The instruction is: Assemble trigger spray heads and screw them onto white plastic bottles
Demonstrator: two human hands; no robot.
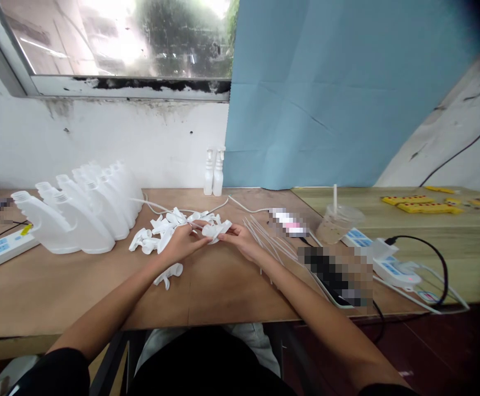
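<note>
Over the middle of the table, my left hand (185, 242) and my right hand (244, 240) meet at a white trigger spray head (216, 230). The fingers of both are closed on it, from either side. Behind and left of my left hand lies a loose heap of similar spray heads (157, 226). One more spray head (169, 275) rests alone, nearer the table's front edge. Thin white dip tubes (270, 242) lie just right of my right hand. Fingers partly cover the held spray head, so its lower details are hidden.
White plastic bottles (87, 206) without caps stand grouped at the left. Two spray bottles (214, 173) stand by the wall. To the right are phones (289, 221), a plastic cup (335, 223) with a straw, a power strip (392, 267) with cables, and yellow pieces (425, 204).
</note>
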